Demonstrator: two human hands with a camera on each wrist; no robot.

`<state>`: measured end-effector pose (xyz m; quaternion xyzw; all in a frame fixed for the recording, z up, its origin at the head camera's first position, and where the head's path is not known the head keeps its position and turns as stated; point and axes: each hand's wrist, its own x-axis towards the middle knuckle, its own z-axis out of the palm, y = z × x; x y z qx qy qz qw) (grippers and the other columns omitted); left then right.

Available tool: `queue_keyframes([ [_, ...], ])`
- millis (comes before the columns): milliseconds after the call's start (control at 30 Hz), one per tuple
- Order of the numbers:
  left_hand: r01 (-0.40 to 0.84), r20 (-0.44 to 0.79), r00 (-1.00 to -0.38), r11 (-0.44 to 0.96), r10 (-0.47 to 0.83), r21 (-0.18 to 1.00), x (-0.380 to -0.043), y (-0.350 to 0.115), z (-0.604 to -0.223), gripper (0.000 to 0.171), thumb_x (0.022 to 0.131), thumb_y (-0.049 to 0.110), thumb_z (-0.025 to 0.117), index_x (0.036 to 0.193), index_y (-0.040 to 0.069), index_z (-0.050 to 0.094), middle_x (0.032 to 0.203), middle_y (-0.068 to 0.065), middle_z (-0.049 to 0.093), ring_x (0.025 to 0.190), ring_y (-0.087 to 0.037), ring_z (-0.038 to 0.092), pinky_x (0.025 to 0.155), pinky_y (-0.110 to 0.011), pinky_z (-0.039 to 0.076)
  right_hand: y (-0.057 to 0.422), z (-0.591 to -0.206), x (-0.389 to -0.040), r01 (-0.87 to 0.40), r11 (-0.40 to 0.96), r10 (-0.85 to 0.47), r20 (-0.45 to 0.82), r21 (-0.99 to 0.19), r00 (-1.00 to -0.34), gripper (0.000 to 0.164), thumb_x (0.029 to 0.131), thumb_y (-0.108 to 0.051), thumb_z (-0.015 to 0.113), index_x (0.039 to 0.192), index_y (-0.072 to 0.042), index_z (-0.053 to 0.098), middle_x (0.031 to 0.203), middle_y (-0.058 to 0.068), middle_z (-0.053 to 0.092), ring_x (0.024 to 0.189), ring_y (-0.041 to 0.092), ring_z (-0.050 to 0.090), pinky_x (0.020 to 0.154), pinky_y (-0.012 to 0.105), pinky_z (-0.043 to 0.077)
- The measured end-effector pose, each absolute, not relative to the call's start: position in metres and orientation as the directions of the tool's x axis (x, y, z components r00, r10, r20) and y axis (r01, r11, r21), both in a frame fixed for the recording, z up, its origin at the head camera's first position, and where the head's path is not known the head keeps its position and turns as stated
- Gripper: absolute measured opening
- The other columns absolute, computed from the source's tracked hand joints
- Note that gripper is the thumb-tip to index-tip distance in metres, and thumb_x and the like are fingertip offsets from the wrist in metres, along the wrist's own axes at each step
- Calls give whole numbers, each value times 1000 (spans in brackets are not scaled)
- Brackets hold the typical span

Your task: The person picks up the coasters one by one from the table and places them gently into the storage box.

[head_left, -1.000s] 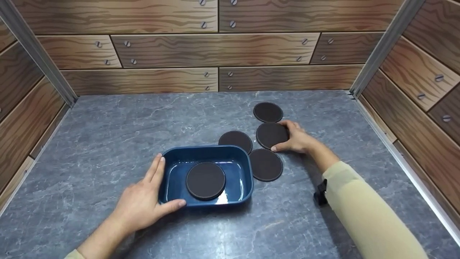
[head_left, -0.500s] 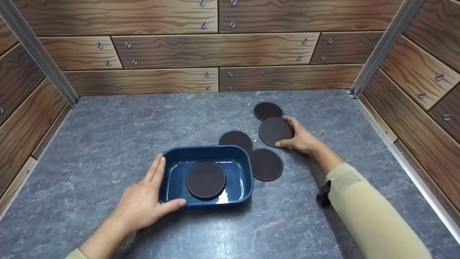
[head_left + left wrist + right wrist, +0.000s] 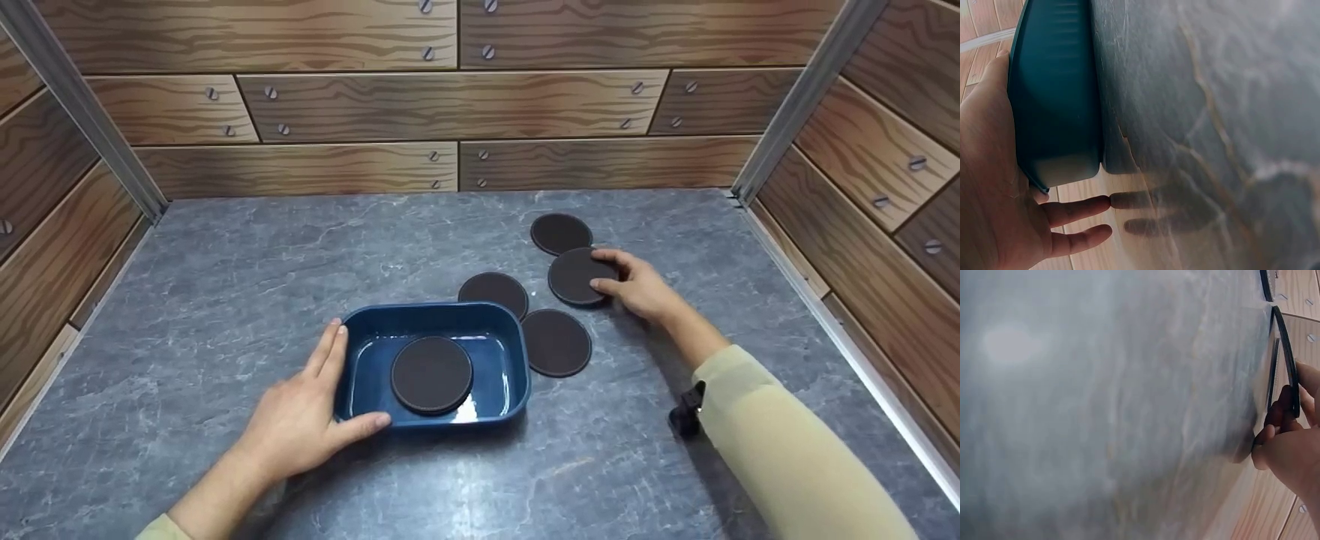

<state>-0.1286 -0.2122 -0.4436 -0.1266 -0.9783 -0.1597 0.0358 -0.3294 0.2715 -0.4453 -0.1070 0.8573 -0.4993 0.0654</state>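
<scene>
At table, hands on dish and coaster

This looks like a staged work booth — wood-print panels on three sides, metal posts at the corners. Inside lies a grey marbled surface.

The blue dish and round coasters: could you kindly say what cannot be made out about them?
Head view: lower edge of the leftmost loose coaster, hidden by the blue dish.
Head view: right edge of the held coaster, covered by the right hand.
Left wrist view: the dish's interior, hidden by its outer wall.
Right wrist view: upper coaster, cut off by the top edge.
</scene>
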Motion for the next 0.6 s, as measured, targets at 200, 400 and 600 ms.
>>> queue_keyframes([
  [200,260,118,-965,919,235,295,-129,-212,-443,127,85,87,61,169,2,17,177,-14,16,86,-39,71,72,-59,55,274,-435,-325,-162,446,-231,61,-880,-971,61,98,-5,75,152,8,50,144,32,57,123,33,60,89,13,46],
  [400,256,108,-966,921,234,292,-130,-211,-443,128,85,87,61,169,2,17,176,-15,16,85,-39,71,73,-60,55,269,-417,-316,-168,430,-234,70,-887,-970,62,98,-9,77,153,2,52,140,27,60,112,19,60,87,16,50],
  [600,253,103,-967,921,232,296,-129,-212,-443,127,85,87,60,169,2,17,176,-16,16,90,-41,72,77,-62,55,248,-398,-303,-196,403,-273,87,-894,-958,61,97,-13,79,153,-6,56,145,19,59,118,28,59,85,20,53],
])
